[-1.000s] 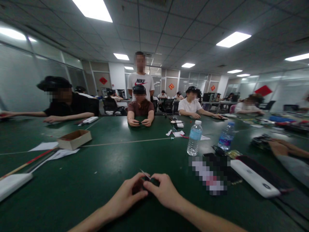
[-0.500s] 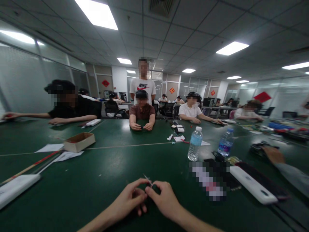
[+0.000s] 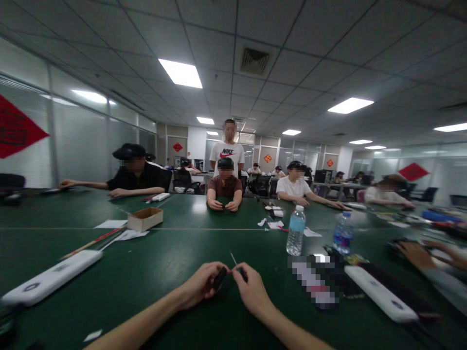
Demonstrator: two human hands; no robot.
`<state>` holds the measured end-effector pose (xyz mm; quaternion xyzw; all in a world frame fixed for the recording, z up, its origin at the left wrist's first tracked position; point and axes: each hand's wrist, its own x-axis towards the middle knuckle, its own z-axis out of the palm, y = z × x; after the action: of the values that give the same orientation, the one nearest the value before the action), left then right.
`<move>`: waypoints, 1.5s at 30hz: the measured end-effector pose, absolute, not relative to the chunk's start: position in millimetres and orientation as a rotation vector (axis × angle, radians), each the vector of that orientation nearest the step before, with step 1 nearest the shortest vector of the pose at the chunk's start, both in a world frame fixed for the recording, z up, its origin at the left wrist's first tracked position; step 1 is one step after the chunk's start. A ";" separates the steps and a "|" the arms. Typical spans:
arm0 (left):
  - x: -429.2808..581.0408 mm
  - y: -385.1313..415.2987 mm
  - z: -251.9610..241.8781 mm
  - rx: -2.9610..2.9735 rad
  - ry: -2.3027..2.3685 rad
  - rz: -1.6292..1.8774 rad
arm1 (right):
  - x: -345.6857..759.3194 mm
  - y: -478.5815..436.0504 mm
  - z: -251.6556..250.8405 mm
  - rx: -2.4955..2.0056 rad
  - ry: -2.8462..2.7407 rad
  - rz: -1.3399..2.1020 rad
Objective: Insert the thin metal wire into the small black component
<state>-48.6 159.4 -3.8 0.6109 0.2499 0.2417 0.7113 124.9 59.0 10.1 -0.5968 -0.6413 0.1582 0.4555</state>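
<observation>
My left hand (image 3: 204, 283) is closed around a small dark block-like object (image 3: 220, 278), too blurred to name. Opposite it, my right hand (image 3: 251, 289) pinches a thin pointed metal tool (image 3: 233, 257). Its slim shaft points up and away, and its dark rear part lies partly hidden in the fingers. The fingertips of both hands nearly meet, just above the green tabletop (image 3: 164, 262).
Two water bottles, one clear (image 3: 295, 233) and one with a blue cap (image 3: 343, 236), stand at right. White power strips lie at left (image 3: 54, 277) and right (image 3: 381, 294). An open cardboard box (image 3: 145, 219) sits at back left. Across the table are several people.
The view has tilted up and turned left. My hands have moved slightly apart; the dark object now shows in my left hand and the tool stays in my right.
</observation>
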 end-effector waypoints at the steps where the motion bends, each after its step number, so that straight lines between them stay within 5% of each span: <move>1: -48.1 158.2 -2.6 1.362 0.576 0.563 | 124.6 56.5 10.7 -1.485 -1.578 0.343; 12: -48.7 114.1 -8.7 1.351 0.742 1.068 | 114.5 17.8 10.5 -1.611 -1.722 0.039; 45: -67.5 104.1 -32.3 1.350 0.737 1.224 | 127.4 10.6 -10.0 -1.783 -1.841 -0.238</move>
<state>-67.5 104.1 -32.3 0.5716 0.3121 0.5179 0.5546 127.4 10.6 -10.0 -0.6649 -0.6868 -0.0886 0.2801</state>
